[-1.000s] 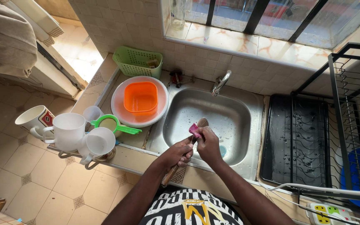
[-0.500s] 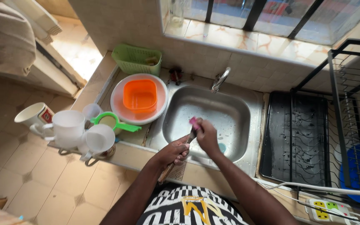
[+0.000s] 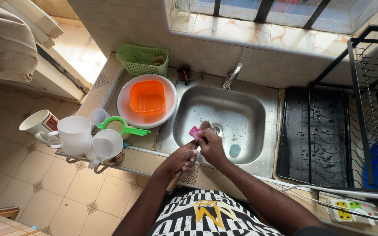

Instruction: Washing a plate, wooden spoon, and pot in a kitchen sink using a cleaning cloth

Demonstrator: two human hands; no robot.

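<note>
From up here I see both hands working over the near edge of the steel sink. My left hand is closed around the handle of a wooden spoon, fingers wrapped tight on it, so the spoon slants from the table edge up into the basin. My right hand pinches a small pink scrubber against the spoon's bowl, fingers pressed together on it. A small blue round thing lies in the basin just beside the right hand, and the tap stands at the far rim. To the left, on the table, an orange square tub sits in a round pink-white basin, with a green basket behind it. Nearer me stand white mugs and a green strainer. On the right sits a black drain tray, and a white power strip with yellow, green and red marks lies near the corner.
</note>
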